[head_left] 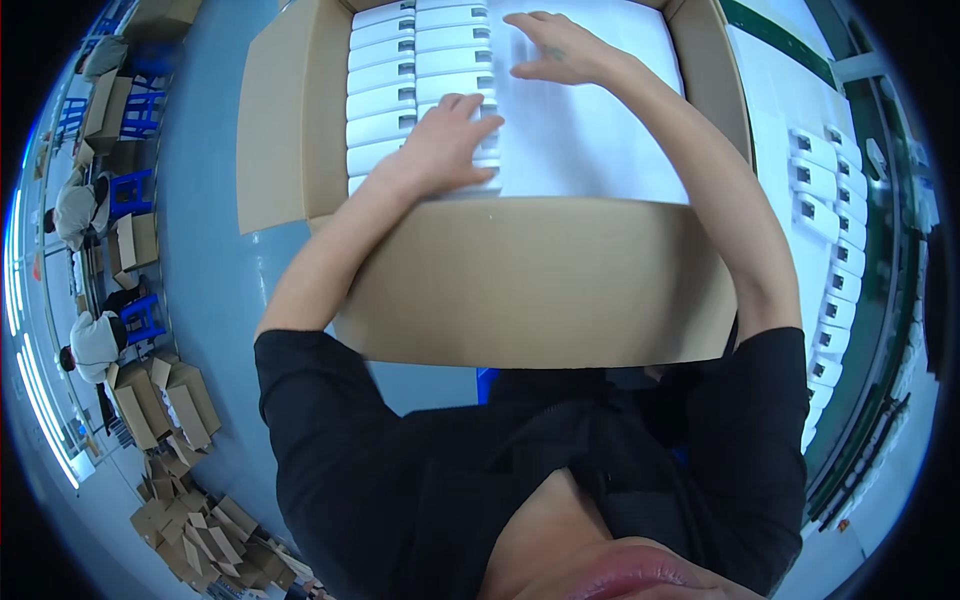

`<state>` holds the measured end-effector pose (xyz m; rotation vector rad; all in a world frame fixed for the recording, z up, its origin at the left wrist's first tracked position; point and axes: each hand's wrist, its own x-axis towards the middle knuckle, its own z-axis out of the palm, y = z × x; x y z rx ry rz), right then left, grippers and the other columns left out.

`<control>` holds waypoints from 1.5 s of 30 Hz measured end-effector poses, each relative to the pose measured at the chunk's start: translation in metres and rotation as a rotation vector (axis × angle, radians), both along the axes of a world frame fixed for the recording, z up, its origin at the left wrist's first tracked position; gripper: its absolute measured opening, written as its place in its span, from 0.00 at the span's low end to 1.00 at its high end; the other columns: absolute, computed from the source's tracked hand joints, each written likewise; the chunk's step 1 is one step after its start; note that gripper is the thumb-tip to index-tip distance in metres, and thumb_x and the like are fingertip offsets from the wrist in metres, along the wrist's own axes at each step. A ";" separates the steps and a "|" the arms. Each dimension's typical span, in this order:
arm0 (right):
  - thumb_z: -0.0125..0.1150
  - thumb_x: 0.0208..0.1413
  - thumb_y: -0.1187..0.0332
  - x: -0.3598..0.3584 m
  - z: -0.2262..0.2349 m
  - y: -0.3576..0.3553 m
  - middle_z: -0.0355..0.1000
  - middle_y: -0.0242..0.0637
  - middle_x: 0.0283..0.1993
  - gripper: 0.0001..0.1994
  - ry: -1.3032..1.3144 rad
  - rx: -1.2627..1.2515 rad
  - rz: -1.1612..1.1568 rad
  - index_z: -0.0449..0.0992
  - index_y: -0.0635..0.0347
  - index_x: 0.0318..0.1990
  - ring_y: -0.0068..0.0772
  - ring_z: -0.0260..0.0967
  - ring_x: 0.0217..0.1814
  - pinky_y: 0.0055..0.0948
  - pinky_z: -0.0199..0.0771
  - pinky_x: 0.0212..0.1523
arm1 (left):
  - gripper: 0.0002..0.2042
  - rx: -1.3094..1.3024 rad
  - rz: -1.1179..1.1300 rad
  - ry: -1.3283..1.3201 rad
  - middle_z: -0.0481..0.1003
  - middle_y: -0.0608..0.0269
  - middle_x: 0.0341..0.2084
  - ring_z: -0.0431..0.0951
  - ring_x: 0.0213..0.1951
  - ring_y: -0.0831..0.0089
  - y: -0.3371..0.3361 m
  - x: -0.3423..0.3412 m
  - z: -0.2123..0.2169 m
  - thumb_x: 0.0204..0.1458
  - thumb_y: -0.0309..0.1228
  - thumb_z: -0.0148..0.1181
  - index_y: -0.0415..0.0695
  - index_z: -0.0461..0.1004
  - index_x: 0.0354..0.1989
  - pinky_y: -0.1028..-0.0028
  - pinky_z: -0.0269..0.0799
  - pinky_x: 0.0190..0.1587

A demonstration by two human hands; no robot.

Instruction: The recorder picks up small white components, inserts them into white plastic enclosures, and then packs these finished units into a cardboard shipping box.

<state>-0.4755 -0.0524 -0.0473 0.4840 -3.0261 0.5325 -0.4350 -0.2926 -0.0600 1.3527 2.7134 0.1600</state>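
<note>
A large open cardboard box [540, 280] stands in front of me, its flaps folded outward. Inside, at the left, lie two columns of small white boxes [385, 75]. A white sheet [590, 130] covers the right part of the box's contents. My left hand [445, 145] rests palm down on the white boxes at the sheet's left edge. My right hand [560, 50] lies flat, fingers spread, on the upper part of the white sheet. Neither hand grips anything.
A white table [790, 110] to the right carries a row of white boxes [830, 250]. On the grey floor at the left are other people seated at blue stools [95, 340], cardboard cartons [165, 400] and a heap of flattened cardboard [200, 535].
</note>
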 end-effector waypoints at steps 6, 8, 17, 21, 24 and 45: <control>0.74 0.41 0.50 -0.110 -0.069 0.000 0.64 0.54 0.65 0.42 0.005 0.018 0.151 0.67 0.65 0.61 0.57 0.66 0.62 0.45 0.71 0.58 | 0.30 -0.143 -0.083 0.002 0.61 0.47 0.65 0.61 0.63 0.46 0.020 -0.012 -0.002 0.41 0.41 0.68 0.45 0.72 0.55 0.56 0.62 0.62; 0.74 0.40 0.51 -0.129 -0.069 -0.006 0.63 0.55 0.64 0.43 -0.107 -0.003 0.224 0.65 0.65 0.62 0.57 0.66 0.61 0.47 0.71 0.58 | 0.30 -0.141 -0.055 0.007 0.61 0.47 0.64 0.60 0.64 0.47 0.020 -0.015 -0.003 0.40 0.41 0.68 0.45 0.72 0.54 0.58 0.61 0.62; 0.75 0.38 0.52 -0.137 -0.072 -0.026 0.64 0.57 0.58 0.46 -0.340 -0.037 0.240 0.62 0.63 0.65 0.59 0.66 0.57 0.50 0.71 0.58 | 0.30 -0.330 -0.047 -0.011 0.63 0.43 0.62 0.57 0.67 0.48 0.037 -0.017 0.005 0.34 0.44 0.69 0.44 0.75 0.49 0.61 0.55 0.64; 0.75 0.38 0.52 -0.131 -0.057 -0.025 0.65 0.59 0.57 0.46 -0.315 -0.006 0.124 0.63 0.63 0.65 0.59 0.66 0.57 0.49 0.71 0.57 | 0.29 -0.159 -0.055 0.135 0.64 0.43 0.62 0.56 0.67 0.47 0.021 -0.016 -0.011 0.33 0.44 0.69 0.44 0.75 0.47 0.58 0.54 0.65; 0.75 0.38 0.52 -0.108 0.009 0.017 0.66 0.60 0.55 0.45 -0.223 0.009 0.125 0.64 0.63 0.64 0.60 0.66 0.57 0.49 0.71 0.58 | 0.30 -0.203 -0.090 0.120 0.64 0.43 0.62 0.56 0.68 0.46 0.033 -0.016 -0.007 0.33 0.45 0.70 0.43 0.75 0.47 0.56 0.53 0.66; 0.71 0.41 0.53 0.609 0.080 -0.020 0.64 0.51 0.62 0.43 0.175 -0.413 -1.926 0.65 0.61 0.66 0.51 0.62 0.62 0.42 0.63 0.60 | 0.28 0.151 -1.830 0.562 0.57 0.58 0.70 0.46 0.75 0.64 0.356 0.230 0.150 0.35 0.28 0.75 0.46 0.69 0.47 0.60 0.41 0.77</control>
